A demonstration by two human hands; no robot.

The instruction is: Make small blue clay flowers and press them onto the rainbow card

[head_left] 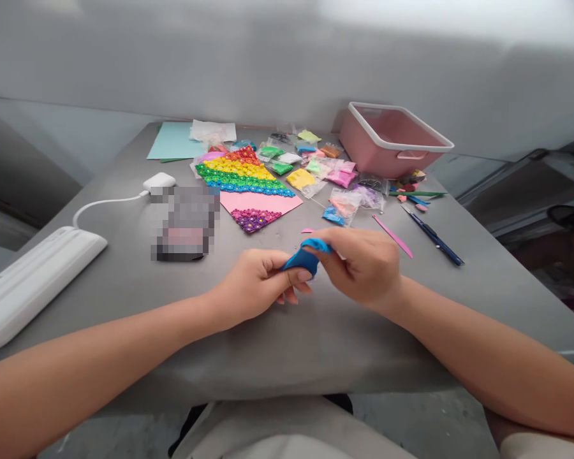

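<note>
A piece of blue modelling clay [302,260] is stretched between my two hands above the near part of the table. My left hand [258,280] pinches its lower end between thumb and fingers. The upper end folds over in the grip of my right hand [363,264], whose fingers curl round it. Behind my hands lies a pink card [263,203] covered with bands of small clay flowers in red, orange, yellow, green, blue, magenta and purple. One pink strip across it is bare. A small pink piece [308,230] rests just beyond the blue clay.
Several clay packets [301,178] lie behind the card. A pink basket [382,150] stands at the back right. Right of my hands are a pink modelling tool [393,236] and a dark blue pen-like tool [433,236]. A blurred phone-like object [186,223] and white power strip [43,274] lie left.
</note>
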